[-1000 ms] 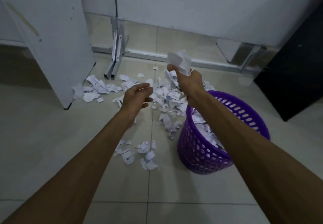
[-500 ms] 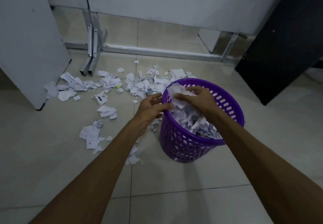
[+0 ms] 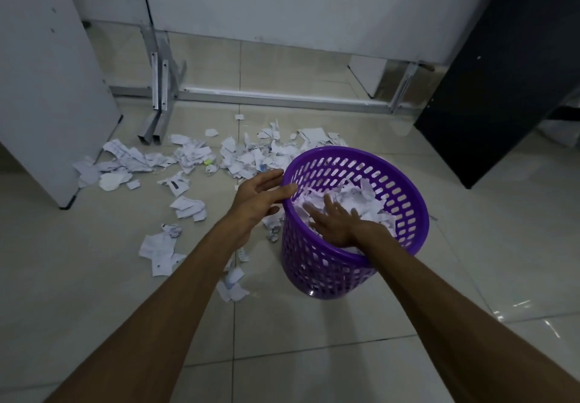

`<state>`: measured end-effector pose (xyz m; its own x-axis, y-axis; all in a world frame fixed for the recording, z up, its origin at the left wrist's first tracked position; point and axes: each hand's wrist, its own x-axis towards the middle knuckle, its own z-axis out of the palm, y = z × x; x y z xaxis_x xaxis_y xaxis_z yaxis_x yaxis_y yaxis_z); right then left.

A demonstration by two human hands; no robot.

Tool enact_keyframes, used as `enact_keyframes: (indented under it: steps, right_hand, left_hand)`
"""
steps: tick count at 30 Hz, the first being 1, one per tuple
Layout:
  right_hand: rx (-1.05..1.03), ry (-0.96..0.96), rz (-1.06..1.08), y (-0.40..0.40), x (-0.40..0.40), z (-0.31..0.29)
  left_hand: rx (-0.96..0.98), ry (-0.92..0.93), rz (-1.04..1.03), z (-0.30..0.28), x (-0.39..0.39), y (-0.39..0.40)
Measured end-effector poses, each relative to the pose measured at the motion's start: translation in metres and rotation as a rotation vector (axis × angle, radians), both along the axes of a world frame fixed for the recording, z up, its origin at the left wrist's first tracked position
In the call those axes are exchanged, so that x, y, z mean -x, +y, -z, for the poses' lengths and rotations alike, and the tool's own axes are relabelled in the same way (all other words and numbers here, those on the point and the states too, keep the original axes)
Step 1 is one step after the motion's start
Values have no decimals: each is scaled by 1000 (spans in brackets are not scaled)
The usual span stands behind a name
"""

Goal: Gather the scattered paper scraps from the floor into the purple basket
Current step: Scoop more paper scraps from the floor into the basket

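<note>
The purple basket [image 3: 405, 211] stands on the tiled floor, right of centre, filled high with white paper scraps [image 3: 361, 198]. My right hand [image 3: 335, 223] lies flat inside it, fingers straight, pressing on the pile. My left hand [image 3: 260, 197] is open beside the basket, fingertips touching its left rim. Several torn paper scraps [image 3: 194, 154] lie spread over the floor to the left of and behind the basket, with a smaller cluster [image 3: 163, 248] nearer me.
A white panel [image 3: 47, 88] leans at the left. Metal frame legs [image 3: 160, 94] and a floor rail [image 3: 282, 98] run along the back under a white board. A black panel [image 3: 502, 72] stands at the right. Bare tiles lie in front.
My right hand has let go of the scraps it carried and now lies flat on the basket's pile. My left hand has moved onto the rim with fingers straightened.
</note>
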<state>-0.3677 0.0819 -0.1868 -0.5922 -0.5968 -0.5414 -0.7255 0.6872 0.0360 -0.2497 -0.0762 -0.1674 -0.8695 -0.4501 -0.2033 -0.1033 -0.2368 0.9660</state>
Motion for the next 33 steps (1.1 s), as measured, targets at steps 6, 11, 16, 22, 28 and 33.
enact_keyframes:
  steps: [6,11,16,22,28,33]
  right_hand:
    - [-164,-118,14,-1,6,11]
    - [93,-199,134,-1,10,5]
    - [568,-268,330,5,11,-27]
    - [762,-50,258,4,9,-65]
    - [951,135,105,-46,-23,-93]
    - [1056,49,-77,-96,-72,-83]
  left_hand:
    - [12,-9,2,1,-1,0]
    - [27,-20,-1,1,-3,0]
    - [56,-40,-9,0,-6,1]
    - [49,-44,-58,6,-19,-7]
    - [23,-128,-143,21,-49,-40]
    - [19,-180,-173,42,-83,-67]
